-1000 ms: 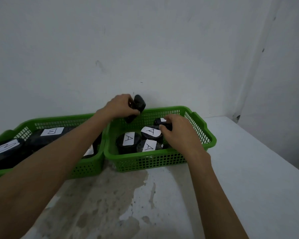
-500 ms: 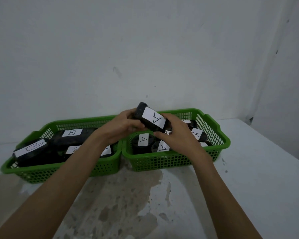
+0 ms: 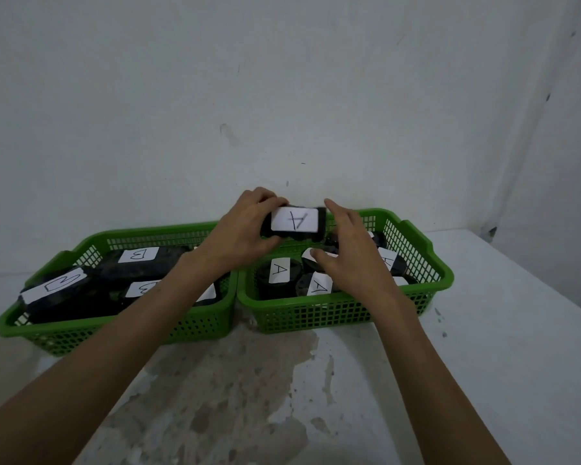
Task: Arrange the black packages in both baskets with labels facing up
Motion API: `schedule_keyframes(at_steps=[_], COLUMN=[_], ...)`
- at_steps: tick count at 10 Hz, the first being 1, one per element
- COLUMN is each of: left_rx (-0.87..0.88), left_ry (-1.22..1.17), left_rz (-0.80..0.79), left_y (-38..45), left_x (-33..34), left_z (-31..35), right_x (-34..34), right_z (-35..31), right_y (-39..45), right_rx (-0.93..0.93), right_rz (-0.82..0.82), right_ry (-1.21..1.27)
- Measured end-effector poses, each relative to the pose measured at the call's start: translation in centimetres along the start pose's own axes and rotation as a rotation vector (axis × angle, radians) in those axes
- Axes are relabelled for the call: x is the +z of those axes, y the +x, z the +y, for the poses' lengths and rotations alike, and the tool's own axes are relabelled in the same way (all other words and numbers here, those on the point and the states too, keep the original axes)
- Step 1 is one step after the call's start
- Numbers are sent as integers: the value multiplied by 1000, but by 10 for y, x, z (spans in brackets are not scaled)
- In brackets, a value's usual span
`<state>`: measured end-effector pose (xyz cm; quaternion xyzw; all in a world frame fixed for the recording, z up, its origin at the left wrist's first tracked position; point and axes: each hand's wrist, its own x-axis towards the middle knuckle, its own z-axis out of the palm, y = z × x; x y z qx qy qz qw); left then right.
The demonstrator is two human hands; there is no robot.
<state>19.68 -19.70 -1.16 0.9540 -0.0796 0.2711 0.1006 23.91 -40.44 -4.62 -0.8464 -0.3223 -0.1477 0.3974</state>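
Your left hand [image 3: 245,229] has its grip clamped on a black package [image 3: 294,223], a soft rounded block with a white paper label marked A facing you, held above the back of the right basket [image 3: 426,263]; your right hand [image 3: 346,253] hovers beside it, fingers spread, holding nothing. Both baskets, the left basket [image 3: 91,241] included, are green plastic mesh holding more labelled packages. They sit side by side on a white worktop [image 3: 483,330] with a worn, mottled patch, against a plain white wall [image 3: 282,78].
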Motion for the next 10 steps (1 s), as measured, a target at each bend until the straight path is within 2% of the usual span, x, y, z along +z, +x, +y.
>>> schedule_keyframes(at_steps=[1, 2, 3, 4, 5, 7, 9, 10], left_rx=[-144, -245, -288, -304, -326, -351, -393, -384], left_ry=[54, 146, 263, 384, 378, 362, 197, 143], left_rz=[-36, -195, -355, -436, -488, -502, -520, -451], left_y=[18, 35, 46, 54, 58, 62, 62, 58], left_x=[18, 41, 61, 77, 85, 89, 81, 62], left_z=[-15, -27, -33, -38, -41, -39, -38, -35], right_x=[-3, -7, -9, -10, -9, -9, -11, -13], right_z=[4, 8, 11, 15, 18, 20, 16, 9], right_y=[2, 3, 3, 4, 4, 6, 4, 4], right_rx=[32, 57, 65, 80, 90, 104, 97, 81], right_rz=[25, 29, 30, 27, 10, -15, -49, -43], right_ry=[1, 13, 7, 16, 16, 7, -18, -13])
